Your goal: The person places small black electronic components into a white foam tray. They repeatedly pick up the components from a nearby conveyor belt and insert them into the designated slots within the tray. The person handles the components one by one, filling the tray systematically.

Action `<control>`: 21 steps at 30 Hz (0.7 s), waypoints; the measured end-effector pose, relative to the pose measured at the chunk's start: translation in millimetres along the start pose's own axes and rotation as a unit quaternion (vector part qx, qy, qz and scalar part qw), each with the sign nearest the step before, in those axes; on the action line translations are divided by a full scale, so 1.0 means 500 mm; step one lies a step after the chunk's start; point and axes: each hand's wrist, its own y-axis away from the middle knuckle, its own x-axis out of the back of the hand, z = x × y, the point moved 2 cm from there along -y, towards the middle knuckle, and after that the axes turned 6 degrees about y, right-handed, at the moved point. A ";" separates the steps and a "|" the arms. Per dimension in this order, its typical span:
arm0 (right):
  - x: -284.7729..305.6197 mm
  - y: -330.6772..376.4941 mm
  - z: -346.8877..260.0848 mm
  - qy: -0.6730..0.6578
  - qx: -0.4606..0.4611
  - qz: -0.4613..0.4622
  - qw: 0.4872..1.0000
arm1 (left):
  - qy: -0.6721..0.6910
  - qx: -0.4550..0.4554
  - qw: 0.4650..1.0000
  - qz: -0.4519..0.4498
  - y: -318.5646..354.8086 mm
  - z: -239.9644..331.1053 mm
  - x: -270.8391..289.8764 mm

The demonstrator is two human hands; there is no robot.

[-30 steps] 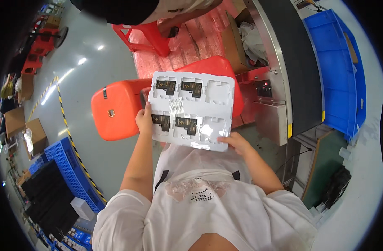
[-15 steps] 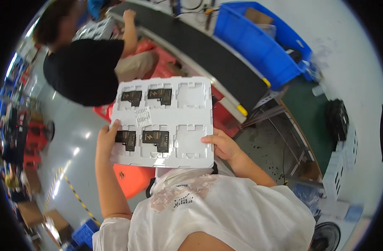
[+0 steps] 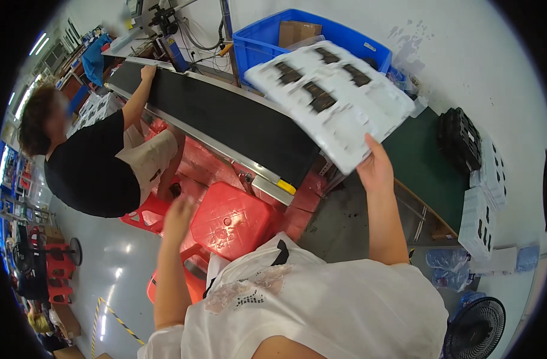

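Note:
My right hand (image 3: 378,164) grips the near edge of a white plastic tray (image 3: 363,119), thumb on top. The tray is raised and tilted at the far right, over the conveyor's end and in front of a blue bin. Several flat black L-shaped battery packs (image 3: 318,97) sit in its pockets, slightly blurred; the pockets nearest my right hand hold none. My left hand (image 3: 180,216) is off the tray, beside a red plastic stool (image 3: 225,221). Motion smears its fingers, and nothing can be made out in them.
A black conveyor belt (image 3: 219,110) runs across ahead. A co-worker in a black shirt (image 3: 94,173) sits at left, one hand at its far end. The blue bin (image 3: 255,51) stands beyond. At right are a green table (image 3: 420,173), stacked white trays (image 3: 478,224) and a fan (image 3: 475,329).
The tray has gone from in front of my body up and to the far right, held by my right hand. My left hand has let go of it. My view has turned.

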 end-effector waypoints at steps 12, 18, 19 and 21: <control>0.135 -0.348 0.049 -0.246 0.102 0.123 0.956 | -0.184 0.230 0.943 -0.156 0.269 -0.362 -0.093; 0.061 -0.393 0.110 -0.185 0.070 0.187 0.962 | -0.196 0.283 0.929 -0.139 0.282 -0.402 -0.050; 0.052 -0.400 0.119 -0.183 0.060 0.190 0.963 | -0.198 0.284 0.926 -0.148 0.276 -0.413 -0.045; 0.044 -0.419 0.133 -0.127 0.053 0.203 0.969 | -0.205 0.285 0.916 -0.196 0.243 -0.439 -0.039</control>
